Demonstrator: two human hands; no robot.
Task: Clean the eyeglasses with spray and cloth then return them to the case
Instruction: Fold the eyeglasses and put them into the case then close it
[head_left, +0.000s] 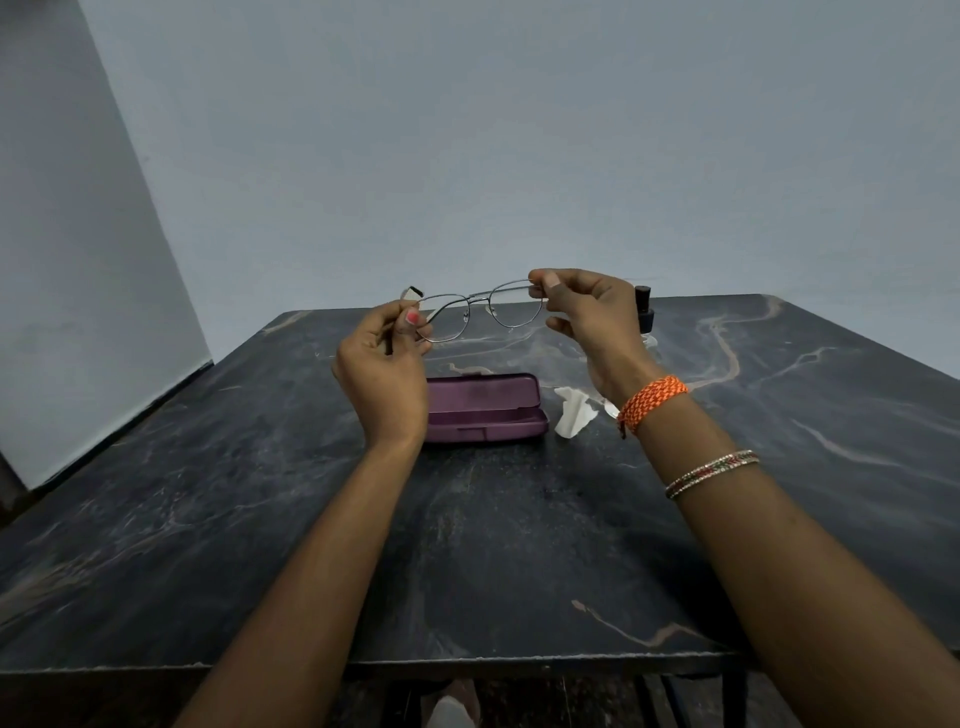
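Observation:
Thin metal-framed eyeglasses (480, 310) are held up above the dark marble table (467, 545). My left hand (384, 364) pinches the left end of the frame and my right hand (587, 317) pinches the right end. Below them an open purple case (485, 410) lies on the table with nothing visible inside. A crumpled white cloth (571, 413) lies just right of the case. The dark-capped spray bottle (644, 312) stands behind my right hand, mostly hidden by it.
A grey wall rises behind the table's far edge. The table's front edge (467, 662) runs close to my body, and its left side sits near a wall corner. Bangles and an orange thread band ring my right wrist.

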